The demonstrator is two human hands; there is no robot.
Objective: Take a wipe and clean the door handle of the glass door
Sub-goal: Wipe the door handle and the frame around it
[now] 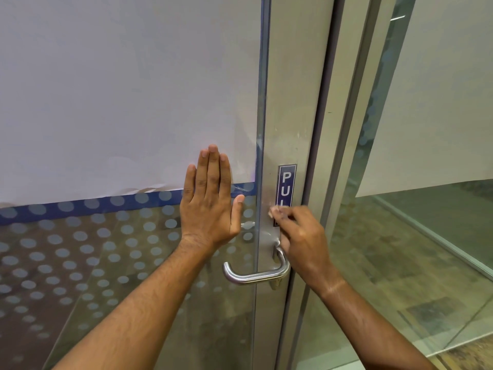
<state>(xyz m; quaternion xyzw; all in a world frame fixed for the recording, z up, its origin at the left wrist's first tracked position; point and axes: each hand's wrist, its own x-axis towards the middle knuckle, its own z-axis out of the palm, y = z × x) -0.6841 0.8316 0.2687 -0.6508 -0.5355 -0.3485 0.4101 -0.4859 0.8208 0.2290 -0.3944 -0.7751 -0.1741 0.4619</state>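
Observation:
A steel lever door handle (250,276) juts from the metal stile (290,108) of the glass door (128,252), below a blue PULL sticker (286,180). My right hand (301,239) pinches a small white wipe (272,210) and holds it against the stile just above the handle, over the lower part of the sticker. Most of the wipe is hidden by my fingers. My left hand (210,201) lies flat on the glass to the left of the stile, fingers straight and pointing up.
White paper (120,89) covers the upper glass, with a blue stripe and frosted dots below it. To the right of the door frame stands a fixed glass panel (426,236), with a floor seen through it.

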